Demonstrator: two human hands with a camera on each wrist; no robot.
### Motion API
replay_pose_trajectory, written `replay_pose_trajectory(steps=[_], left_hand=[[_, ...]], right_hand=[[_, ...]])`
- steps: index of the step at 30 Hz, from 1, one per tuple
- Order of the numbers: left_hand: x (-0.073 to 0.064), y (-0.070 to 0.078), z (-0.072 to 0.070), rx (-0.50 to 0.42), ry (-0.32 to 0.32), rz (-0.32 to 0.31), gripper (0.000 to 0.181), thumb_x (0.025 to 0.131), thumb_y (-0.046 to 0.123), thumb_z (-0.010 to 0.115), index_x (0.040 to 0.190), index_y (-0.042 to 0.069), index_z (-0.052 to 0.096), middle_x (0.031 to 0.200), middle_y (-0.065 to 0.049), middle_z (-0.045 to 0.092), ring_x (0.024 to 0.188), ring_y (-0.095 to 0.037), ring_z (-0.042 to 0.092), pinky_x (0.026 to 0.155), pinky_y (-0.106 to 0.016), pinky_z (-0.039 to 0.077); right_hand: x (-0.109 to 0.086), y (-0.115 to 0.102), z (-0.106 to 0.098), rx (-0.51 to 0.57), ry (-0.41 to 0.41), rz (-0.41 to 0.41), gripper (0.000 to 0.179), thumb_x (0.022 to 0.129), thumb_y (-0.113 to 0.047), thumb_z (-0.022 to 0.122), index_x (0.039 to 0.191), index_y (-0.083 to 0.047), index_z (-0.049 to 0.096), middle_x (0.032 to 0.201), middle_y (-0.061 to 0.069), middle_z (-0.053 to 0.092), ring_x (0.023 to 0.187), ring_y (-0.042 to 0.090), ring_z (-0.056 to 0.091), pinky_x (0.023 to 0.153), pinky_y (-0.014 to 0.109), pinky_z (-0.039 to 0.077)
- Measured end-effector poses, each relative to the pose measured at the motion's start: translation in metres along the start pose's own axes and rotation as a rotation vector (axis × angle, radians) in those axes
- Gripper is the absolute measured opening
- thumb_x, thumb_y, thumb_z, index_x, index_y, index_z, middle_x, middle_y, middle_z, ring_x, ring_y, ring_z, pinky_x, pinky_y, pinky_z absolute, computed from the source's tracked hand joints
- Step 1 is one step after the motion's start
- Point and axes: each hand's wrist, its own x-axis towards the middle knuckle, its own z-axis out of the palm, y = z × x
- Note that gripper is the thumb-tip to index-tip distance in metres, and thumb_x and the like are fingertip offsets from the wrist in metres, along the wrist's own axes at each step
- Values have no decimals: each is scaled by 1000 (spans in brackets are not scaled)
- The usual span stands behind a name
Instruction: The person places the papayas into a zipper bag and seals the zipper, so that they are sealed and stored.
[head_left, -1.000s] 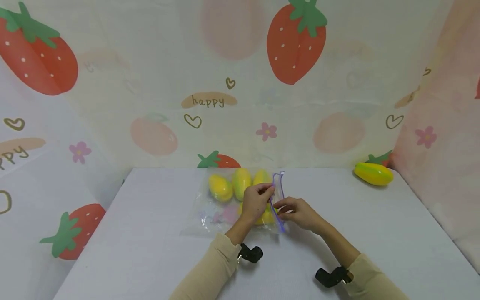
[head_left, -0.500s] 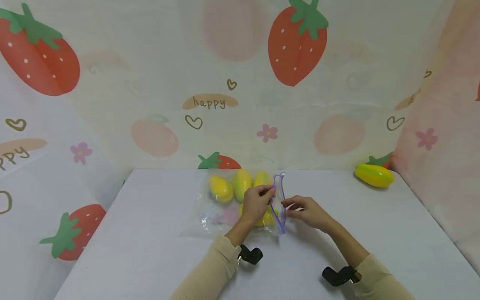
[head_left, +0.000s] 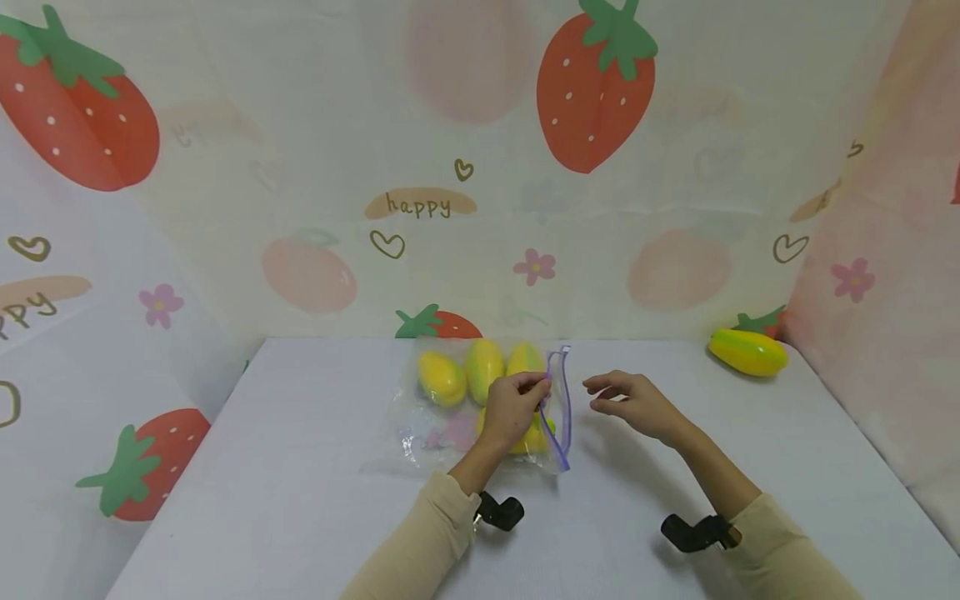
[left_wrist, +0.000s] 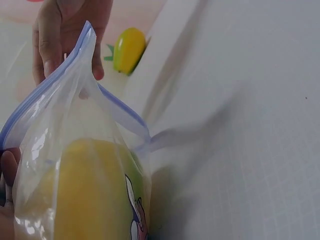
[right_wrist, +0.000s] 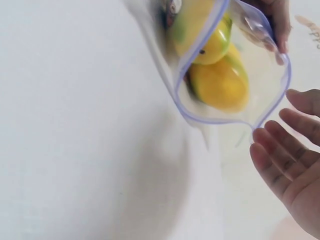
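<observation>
Fruit [head_left: 747, 352], yellow streaked with green, lies loose on the table [head_left: 300, 500], well to the right of the transparent bag [head_left: 408, 425] and about level with its far side. Its long axis runs mostly sideways: the end toward the bag sits a little farther from the person than the other end. The bag's purple-edged mouth [head_left: 570, 408] faces right, the same side as the fruit.

The right hand [head_left: 637, 404] is the nearer one. It hangs just right of the bag's mouth, fingers parted and lightly bent, holding nothing; the head view shows a gap between it and the bag. From there the fruit lies rightward and somewhat farther back. The left hand [head_left: 515, 407] is over the bag, thumb and fingers pinching the left lip of the mouth. Inside the bag are at least four bagged pieces [head_left: 485, 371], three along its far side, the rest partly behind the left hand.
</observation>
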Motion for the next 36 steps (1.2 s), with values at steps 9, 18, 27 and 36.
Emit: replay_pose_trajectory(steps=[9,18,27,36], left_hand=[[0,1,-1,-11,-16,-16,26,93,18,66,104,-4,73,85,-13,72,68,-7,58,63,-18,52],[-1,3,-3,-27,-28,-56,24,93,18,66,105,-2,73,87,-11,72,70,-8,58,64,-18,51],[-2,4,-4,-29,-28,-57,22,93,17,66,104,-1,74,87,-12,72,69,-8,58,64,-18,51],[-3,4,-4,-19,-24,-55,22,93,18,66,103,0,74,87,-11,72,69,-9,57,64,-18,51]], right_hand=[[7,-3,-20,-98,72,8,34,93,-16,63,123,1,63,119,24,64,104,34,64,87,46,55],[12,-4,-42,-188,141,29,36,95,-16,62,126,3,60,124,23,62,108,37,62,90,48,54],[14,-1,-69,-299,219,40,38,95,-13,61,127,8,57,123,27,58,110,40,57,95,54,49],[10,19,-91,-365,251,83,40,96,-16,60,128,7,56,124,29,56,110,43,55,92,56,50]])
